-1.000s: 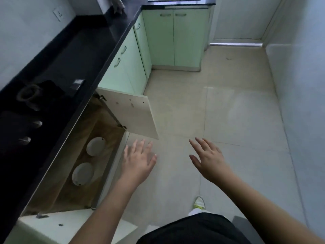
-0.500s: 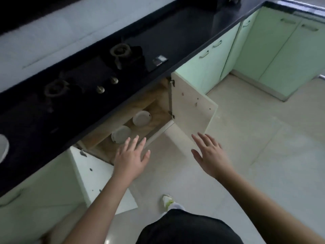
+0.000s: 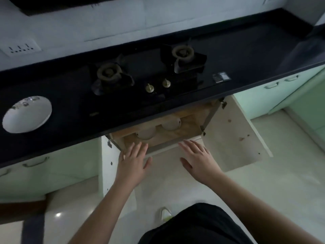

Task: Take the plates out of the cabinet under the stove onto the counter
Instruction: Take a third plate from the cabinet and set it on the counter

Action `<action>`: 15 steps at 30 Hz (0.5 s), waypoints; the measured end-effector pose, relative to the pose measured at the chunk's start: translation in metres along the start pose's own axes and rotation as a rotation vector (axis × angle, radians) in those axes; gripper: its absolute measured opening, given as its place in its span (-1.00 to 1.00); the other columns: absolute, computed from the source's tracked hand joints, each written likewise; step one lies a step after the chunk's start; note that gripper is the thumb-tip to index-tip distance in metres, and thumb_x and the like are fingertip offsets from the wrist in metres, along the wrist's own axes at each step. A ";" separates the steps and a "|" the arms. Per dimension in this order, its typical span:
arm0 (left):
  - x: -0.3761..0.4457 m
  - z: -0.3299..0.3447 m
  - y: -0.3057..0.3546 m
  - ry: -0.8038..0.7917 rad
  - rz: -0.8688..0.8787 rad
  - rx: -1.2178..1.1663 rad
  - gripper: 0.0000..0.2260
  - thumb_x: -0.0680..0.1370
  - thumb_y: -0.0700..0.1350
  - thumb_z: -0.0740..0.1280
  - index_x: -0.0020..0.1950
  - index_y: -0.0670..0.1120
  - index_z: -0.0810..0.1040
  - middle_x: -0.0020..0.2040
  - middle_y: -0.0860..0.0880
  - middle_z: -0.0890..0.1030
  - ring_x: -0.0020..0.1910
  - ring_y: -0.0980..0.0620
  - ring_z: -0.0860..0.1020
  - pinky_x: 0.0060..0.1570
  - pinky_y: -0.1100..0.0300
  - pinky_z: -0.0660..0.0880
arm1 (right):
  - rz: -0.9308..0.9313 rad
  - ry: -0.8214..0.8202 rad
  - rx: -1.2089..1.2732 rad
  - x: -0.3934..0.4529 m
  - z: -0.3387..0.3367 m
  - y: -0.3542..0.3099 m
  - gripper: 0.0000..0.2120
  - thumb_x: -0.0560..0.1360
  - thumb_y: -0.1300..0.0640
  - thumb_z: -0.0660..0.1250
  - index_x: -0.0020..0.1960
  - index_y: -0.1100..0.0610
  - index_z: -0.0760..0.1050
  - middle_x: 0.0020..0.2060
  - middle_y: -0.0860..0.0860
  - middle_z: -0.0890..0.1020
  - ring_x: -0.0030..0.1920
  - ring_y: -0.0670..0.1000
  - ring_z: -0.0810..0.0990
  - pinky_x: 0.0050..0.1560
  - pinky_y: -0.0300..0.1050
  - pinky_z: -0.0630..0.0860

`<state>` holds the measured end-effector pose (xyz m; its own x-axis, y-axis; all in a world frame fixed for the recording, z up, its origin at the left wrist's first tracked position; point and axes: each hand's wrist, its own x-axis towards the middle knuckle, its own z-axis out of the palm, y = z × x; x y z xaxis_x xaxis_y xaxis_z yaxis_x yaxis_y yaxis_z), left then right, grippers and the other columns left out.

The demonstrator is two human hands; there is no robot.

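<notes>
Two white plates lie on the wooden floor of the open cabinet under the stove: a left plate and a right plate, both partly hidden by the counter edge. A third white plate sits on the black counter at the far left. My left hand hovers with straight fingers at the cabinet's front sill, just below the left plate. My right hand is spread flat beside it, in front of the sill. Neither hand holds anything.
A two-burner gas stove with two knobs is set in the counter above the cabinet. The cabinet's right door and left door stand open to either side. Green cabinet fronts flank them. Pale tiled floor lies below.
The view has swung round to face the stove squarely. Both hands have moved forward to the cabinet opening, still holding nothing. The plate on the counter has come fully into view.
</notes>
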<state>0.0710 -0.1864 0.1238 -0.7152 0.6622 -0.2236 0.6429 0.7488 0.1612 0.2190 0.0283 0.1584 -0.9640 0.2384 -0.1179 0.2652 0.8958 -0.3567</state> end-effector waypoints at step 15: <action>0.136 0.117 -0.005 -0.025 -0.218 -0.066 -0.41 0.60 0.23 -0.06 0.59 0.03 0.19 0.60 -0.04 0.21 0.57 -0.09 0.15 0.49 -0.12 0.18 | -0.249 -0.236 -0.067 0.180 0.125 0.097 -0.49 0.59 -0.06 0.14 0.51 0.02 0.23 0.47 0.01 0.34 0.48 0.09 0.23 0.44 0.04 0.19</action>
<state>0.0027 -0.1038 -0.0198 -0.8280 0.4838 -0.2835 0.4535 0.8751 0.1691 0.0738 0.1115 -0.0132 -0.9655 -0.0773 -0.2488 0.0125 0.9401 -0.3407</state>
